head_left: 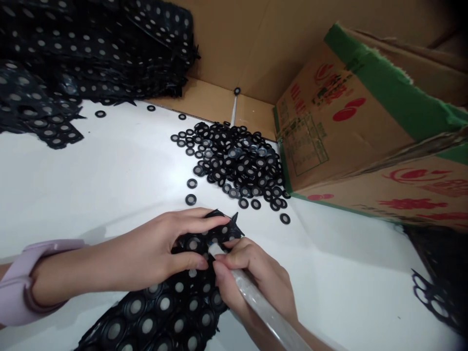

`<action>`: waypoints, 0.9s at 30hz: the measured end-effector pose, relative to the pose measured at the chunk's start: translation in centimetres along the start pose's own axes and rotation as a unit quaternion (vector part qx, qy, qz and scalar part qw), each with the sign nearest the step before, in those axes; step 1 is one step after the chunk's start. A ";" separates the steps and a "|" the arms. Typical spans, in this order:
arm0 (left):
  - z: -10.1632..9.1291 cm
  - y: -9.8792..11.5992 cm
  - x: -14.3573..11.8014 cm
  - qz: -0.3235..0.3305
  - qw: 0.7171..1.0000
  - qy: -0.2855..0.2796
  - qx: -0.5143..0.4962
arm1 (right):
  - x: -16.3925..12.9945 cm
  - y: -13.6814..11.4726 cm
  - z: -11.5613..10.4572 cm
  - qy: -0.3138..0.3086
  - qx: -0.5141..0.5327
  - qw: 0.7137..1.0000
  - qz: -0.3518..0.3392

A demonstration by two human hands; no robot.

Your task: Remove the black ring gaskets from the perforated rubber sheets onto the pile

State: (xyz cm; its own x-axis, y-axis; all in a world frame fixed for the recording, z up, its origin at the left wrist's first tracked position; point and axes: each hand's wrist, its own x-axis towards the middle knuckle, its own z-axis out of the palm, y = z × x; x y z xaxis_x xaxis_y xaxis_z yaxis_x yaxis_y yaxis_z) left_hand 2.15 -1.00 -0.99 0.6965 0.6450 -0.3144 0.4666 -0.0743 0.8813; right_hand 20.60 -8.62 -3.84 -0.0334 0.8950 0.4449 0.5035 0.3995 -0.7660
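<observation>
A black rubber sheet [179, 325] full of round rings with pale grey centres lies at a slant on the white table. My left hand [157, 248] rests on its upper end, index finger and thumb stretched apart and pressing on it; the other fingers are mostly hidden. My right hand [261, 278] is closed around a long whitish tube-like tool [268, 309], whose white tip touches the sheet between my left finger and thumb. What is at the very tip is too small to tell. Beyond my hands lies a heap of loose black rings [241, 163].
Stacked black ring sheets [135, 63] fill the back left. A cardboard box [329, 126] with green edges stands at the right, before a cardboard wall [234, 39]. Black perforated scrap [438, 292] lies at the right edge. Stray rings [190, 199] lie near the heap.
</observation>
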 end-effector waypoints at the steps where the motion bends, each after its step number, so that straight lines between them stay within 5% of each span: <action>1: 0.1 0.0 0.0 0.010 1.000 0.002 -0.005 | 0.1 0.0 0.1 -0.001 -0.014 1.000 -0.012; 9: 0.9 0.2 0.0 0.084 0.996 -0.002 -0.044 | 0.4 -0.2 0.5 -0.042 -0.126 0.990 -0.043; 16: 1.2 -0.2 -1.4 -0.028 0.982 0.057 -0.175 | 0.2 -1.3 0.0 0.005 -0.032 0.997 0.063; 23: 1.4 0.4 -2.1 -0.057 0.985 0.087 -0.141 | 1.3 -1.4 -2.4 -0.058 0.074 0.979 0.183; 27: 0.9 0.8 -2.0 -0.098 0.985 0.060 -0.126 | 1.0 -1.8 -3.7 0.002 0.122 0.978 0.168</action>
State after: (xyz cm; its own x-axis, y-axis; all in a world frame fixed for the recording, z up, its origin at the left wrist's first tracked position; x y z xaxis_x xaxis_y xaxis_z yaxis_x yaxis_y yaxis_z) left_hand 1.62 -3.04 0.05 0.5296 0.7146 -0.4570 0.4257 0.2421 0.8719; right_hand 22.89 -9.20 -0.34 0.1029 0.9832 0.1509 0.2653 0.1191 -0.9568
